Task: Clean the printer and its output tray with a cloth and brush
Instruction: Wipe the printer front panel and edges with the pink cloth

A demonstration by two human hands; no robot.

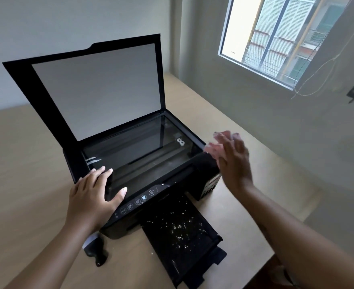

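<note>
The printer (142, 163) is set mid-frame on the bench (25, 153) with its scanner lid (92, 86) propped open, and is steadied by the left hand (92, 197), laid flat and open on its front-left corner. The blurred right hand (232, 161) is held by the printer's right edge with something pale and pink, probably the cloth (212, 148), in it; how firmly it is gripped cannot be told. The output tray (182, 232), speckled with white debris, is pulled out toward lower centre, with the brush (95, 250) lying untouched to its left.

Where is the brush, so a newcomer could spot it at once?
Start at the black printer on the wooden table. Go to its near left corner, beneath the left hand. The brush lies there on the table, the only small, loose black-and-white tool.
</note>
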